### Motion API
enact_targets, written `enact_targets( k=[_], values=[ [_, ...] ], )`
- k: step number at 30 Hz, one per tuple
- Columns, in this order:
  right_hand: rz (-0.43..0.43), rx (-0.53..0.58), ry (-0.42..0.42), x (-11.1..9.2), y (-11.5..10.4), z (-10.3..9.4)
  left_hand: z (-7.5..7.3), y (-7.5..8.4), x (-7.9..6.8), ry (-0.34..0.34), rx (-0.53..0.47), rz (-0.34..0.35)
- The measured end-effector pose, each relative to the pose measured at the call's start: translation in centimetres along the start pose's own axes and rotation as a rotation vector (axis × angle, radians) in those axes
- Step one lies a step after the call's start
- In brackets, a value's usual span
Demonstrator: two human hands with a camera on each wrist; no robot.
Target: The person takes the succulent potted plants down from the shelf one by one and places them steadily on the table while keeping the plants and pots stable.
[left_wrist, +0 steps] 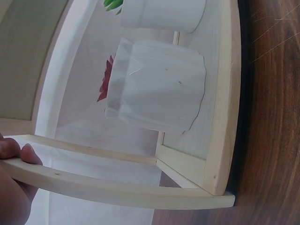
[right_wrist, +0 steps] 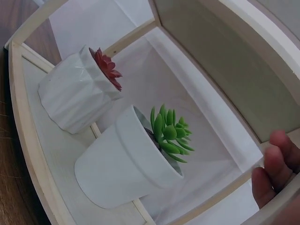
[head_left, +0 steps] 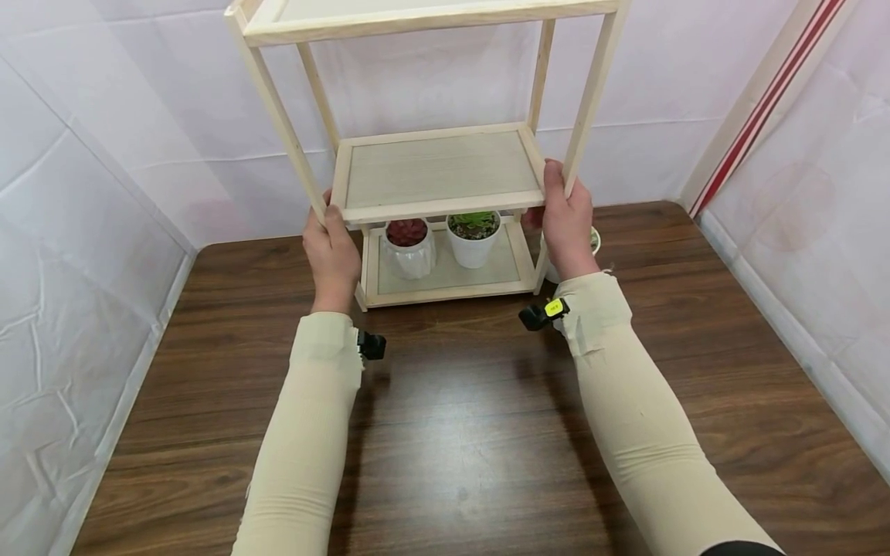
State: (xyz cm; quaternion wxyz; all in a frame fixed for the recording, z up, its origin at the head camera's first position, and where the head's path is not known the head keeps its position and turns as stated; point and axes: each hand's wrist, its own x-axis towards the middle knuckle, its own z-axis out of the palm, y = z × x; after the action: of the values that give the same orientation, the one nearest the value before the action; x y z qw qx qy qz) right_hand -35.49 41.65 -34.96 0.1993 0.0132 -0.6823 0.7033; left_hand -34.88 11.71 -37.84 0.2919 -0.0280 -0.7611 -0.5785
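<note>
A pale wooden three-tier shelf (head_left: 445, 166) stands at the back of the table, gripped on both sides around the level of its middle board. My left hand (head_left: 332, 259) holds the left front post, fingers wrapped round it in the left wrist view. On the opposite side, my right hand (head_left: 568, 228) grips the right front post, thumb up by the middle board. The bottom board bears a ridged white pot (left_wrist: 164, 84) with a red succulent (right_wrist: 107, 69) and a smooth white pot (right_wrist: 126, 161) with a green succulent (right_wrist: 171, 133).
Another white pot (head_left: 596, 241) is partly hidden behind my right hand, outside the shelf's right side. The brown wooden table (head_left: 445, 432) extends toward me. White sheeting (head_left: 660, 116) hangs behind and on both sides, with a red-striped band (head_left: 765, 100) at right.
</note>
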Motion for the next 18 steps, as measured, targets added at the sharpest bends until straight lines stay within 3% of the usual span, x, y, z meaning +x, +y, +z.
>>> enact_targets(
  k=[8, 15, 18],
  values=[
    [-0.007, -0.057, 0.039, -0.1, 0.2, 0.1, -0.1, 0.4, 0.0, -0.012, -0.019, 0.004],
    [-0.01, -0.073, 0.032, -0.1, 0.4, 0.0, -0.5, 3.7, -1.2, -0.012, -0.02, -0.012],
    [-0.011, -0.068, 0.026, -0.1, 0.4, 0.0, -0.6, 4.0, -1.4, -0.014, -0.019, -0.02]
  ],
)
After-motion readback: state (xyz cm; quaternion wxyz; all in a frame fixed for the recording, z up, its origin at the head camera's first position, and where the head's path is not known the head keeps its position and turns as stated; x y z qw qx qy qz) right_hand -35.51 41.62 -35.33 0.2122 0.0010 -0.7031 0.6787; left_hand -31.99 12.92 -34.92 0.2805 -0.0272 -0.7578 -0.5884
